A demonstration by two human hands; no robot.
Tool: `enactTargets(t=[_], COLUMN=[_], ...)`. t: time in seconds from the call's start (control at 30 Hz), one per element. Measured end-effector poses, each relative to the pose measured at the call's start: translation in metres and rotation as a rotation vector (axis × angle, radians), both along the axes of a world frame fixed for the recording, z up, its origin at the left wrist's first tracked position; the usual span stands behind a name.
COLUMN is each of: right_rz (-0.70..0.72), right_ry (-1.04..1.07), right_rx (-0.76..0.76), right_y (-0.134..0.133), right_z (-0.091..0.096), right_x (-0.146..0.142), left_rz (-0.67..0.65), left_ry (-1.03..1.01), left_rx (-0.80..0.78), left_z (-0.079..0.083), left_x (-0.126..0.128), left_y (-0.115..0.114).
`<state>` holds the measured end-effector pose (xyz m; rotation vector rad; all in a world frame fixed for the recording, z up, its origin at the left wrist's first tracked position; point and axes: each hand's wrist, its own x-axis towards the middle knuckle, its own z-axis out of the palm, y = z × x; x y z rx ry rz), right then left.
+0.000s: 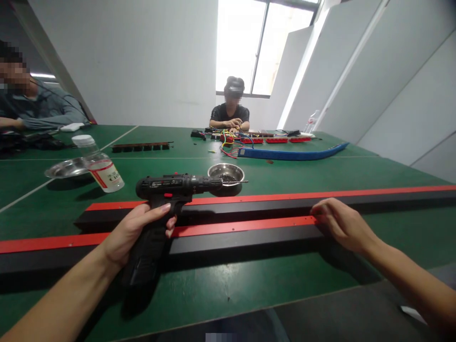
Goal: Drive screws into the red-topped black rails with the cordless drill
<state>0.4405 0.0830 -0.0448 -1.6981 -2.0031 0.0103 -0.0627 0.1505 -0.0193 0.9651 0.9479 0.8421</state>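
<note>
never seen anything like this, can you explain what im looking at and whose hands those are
There's no machine here: a camera worn on someone's head looks forward and down at that person's own bare hands. The left hand holds a black power drill, its bit pointing right. The right hand is at the red top of the nearer bar; a farther bar lies behind it. Beyond, on the green table, are a metal bowl, a bottle and a long blue strip. Two other people are nearby.

A workshop is indicated by the drill (164,186), and by wires (228,140) and a bowl (228,168) set on the bench (292,176).
</note>
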Motion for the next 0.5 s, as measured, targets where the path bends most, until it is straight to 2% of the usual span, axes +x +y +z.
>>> enactTargets(t=[0.13, 0.27, 0.37, 0.5], right_rz=[-0.074, 0.089, 0.235, 0.229], right_ry=[0.058, 0.131, 0.077, -0.058], right_rx=[0.118, 0.043, -0.029, -0.152], right_y=[0.022, 0.076, 0.131, 0.200], right_z=[0.021, 0.034, 0.029, 0.015], right_x=[-0.033, -0.087, -0.125, -0.162], left_rz=[0.068, 0.131, 0.191, 0.248], left_ry=[-0.014, -0.047, -0.079, -0.089], left_rx=[-0.015, -0.035, -0.047, -0.098], left_z=[-0.005, -0.005, -0.005, -0.001], left_x=[-0.002, -0.005, -0.004, -0.003], left_y=[0.000, -0.001, -0.002, -0.002])
